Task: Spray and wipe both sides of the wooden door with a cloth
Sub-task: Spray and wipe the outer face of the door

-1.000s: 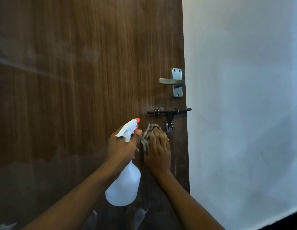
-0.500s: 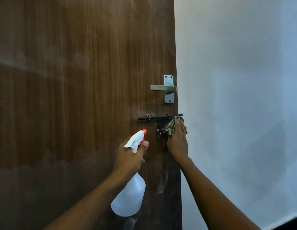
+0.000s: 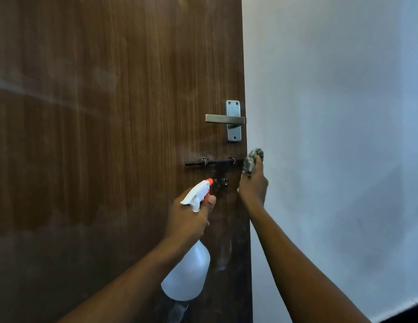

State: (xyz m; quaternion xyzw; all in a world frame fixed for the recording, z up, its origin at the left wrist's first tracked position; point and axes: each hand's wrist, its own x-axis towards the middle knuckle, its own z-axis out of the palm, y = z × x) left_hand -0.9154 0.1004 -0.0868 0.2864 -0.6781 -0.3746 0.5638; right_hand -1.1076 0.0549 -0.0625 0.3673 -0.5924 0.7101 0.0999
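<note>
The left hand (image 3: 189,220) grips the neck of the white spray bottle (image 3: 187,276), with its nozzle pointing at the wooden door (image 3: 110,136) just below the black slide bolt (image 3: 212,162). The right hand (image 3: 252,185) clutches the bunched cloth (image 3: 251,160) against the door's right edge, at the bolt's right end and below the steel lever handle (image 3: 224,119).

Left hand (image 3: 189,220) and right hand (image 3: 252,185) both gripping (arms outstretched, right higher)
</note>
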